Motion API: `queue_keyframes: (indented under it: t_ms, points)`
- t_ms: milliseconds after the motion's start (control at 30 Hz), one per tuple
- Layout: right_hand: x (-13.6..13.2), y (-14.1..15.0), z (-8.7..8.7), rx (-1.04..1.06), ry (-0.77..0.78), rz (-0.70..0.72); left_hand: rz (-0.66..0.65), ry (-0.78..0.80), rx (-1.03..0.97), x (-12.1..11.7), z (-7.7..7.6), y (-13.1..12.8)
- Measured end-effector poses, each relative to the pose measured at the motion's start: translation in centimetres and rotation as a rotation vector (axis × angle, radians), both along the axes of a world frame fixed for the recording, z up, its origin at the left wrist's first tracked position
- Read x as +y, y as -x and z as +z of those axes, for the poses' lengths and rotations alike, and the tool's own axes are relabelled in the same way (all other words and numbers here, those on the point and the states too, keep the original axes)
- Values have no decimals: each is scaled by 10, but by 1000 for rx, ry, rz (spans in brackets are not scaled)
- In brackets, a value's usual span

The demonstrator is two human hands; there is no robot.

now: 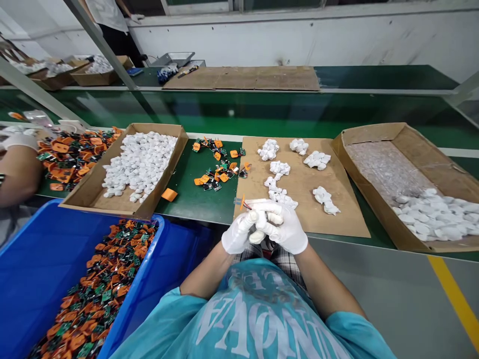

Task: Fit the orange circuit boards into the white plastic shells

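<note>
My left hand (239,233) and my right hand (285,225), both in white gloves, meet at the near edge of a flat cardboard sheet (299,187). Their fingers are closed together around a small wired circuit board with an orange tab (242,202). The tab and thin wires stick out past the fingertips on the left; the rest is hidden by the gloves. Just beyond the hands lies a row of white clumped pieces (282,198). Left of the sheet, several wired boards with orange tabs (220,172) lie loose on the green bench.
A cardboard box of small white pieces (175,144) stands at left, and another box (374,219) at right. Below left is a blue bin (37,239) with many wired boards. A co-worker's arm (20,169) reaches in at far left. A raised shelf (374,77) runs behind.
</note>
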State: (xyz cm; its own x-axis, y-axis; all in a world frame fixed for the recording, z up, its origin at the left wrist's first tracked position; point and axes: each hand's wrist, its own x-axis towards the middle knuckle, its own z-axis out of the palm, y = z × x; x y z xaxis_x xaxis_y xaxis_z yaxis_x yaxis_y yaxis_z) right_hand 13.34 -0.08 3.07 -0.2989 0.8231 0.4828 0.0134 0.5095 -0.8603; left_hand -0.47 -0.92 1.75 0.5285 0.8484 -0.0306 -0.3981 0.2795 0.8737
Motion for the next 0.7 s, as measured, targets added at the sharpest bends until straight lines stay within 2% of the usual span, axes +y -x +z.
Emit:
queue_keyframes:
  t_ms: [100,200,267,333,400,467,533,600,700]
  points:
    - [-6,4,1,135,115,25,-15,-46,-36,-2,4,0]
    - [-9,6,-1,171,195,-36,-1,-60,-30,-2,5,-2]
    - [-10,5,-4,168,125,-124,33,-68,-9,-2,4,-4]
    - [-11,2,-7,114,-38,-299,94,-85,25,-1,1,-5]
    - [-13,-1,-9,-23,-198,-464,210,-114,62,0,-1,-7]
    - [-15,-2,-11,-175,-308,-538,335,-154,131,0,-1,-8]
    - [-15,-2,-11,-272,-379,-538,402,-188,229,0,1,-9]
    - [-14,-2,-10,-318,-418,-503,407,-209,310,1,5,-8]
    - [-12,-2,-7,-311,-386,-424,389,-218,354,3,9,-5]
